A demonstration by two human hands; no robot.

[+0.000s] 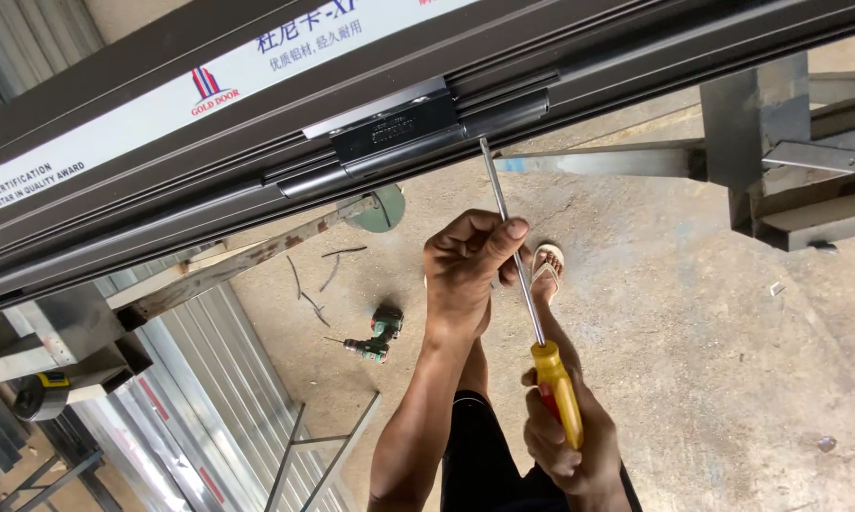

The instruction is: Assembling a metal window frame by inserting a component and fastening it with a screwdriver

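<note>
Lying on the concrete floor (693, 313) at left is a green cordless drill (375, 337). Above it runs a dark brown aluminium door frame (257, 156) with a black metal hinge plate (396, 131). Left hand (465, 270) pinches the long steel shaft; right hand (570, 446) grasps the yellow-handled screwdriver (532, 313), tip just beside the plate.

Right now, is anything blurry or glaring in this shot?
Head view: even daylight, no hard shadows; the screwdriver, left hand and right hand are sharp; mild glare on the white sticker of the door frame; edges bend slightly from the wide lens.
</note>
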